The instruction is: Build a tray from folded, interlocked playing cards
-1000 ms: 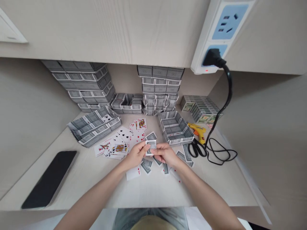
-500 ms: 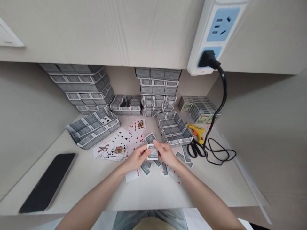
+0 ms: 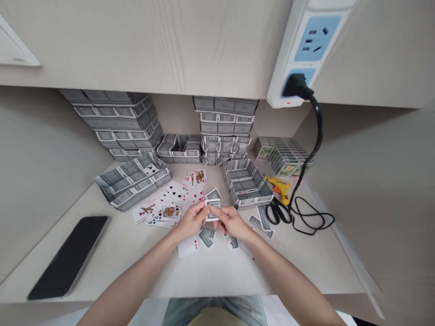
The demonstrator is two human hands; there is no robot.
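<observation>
Between my hands, above the desk, is a playing card (image 3: 213, 210) with its grey patterned back up. My left hand (image 3: 193, 221) pinches its left side, thumb on top. My right hand (image 3: 232, 222) grips its lower right part, the thumb across the face; the fingers beneath are partly hidden. Whether it is one card or several together I cannot tell. Face-up playing cards (image 3: 170, 212), among them a joker and a king, lie spread to the left. Grey-backed card pieces (image 3: 206, 237) and an ace of diamonds (image 3: 188, 247) lie under and near my hands.
Two trays built of folded cards, left (image 3: 136, 181) and right (image 3: 249, 183), stand behind. Card-box stacks (image 3: 226, 122) rise at the back. A yellow glue gun (image 3: 279, 186), black-handled scissors (image 3: 277, 213) and a cable (image 3: 319, 136) are at right; a black phone (image 3: 70, 258) lies left.
The card has shifted slightly left and up. My right hand has moved left, its thumb now lying across the card near my left thumb.
</observation>
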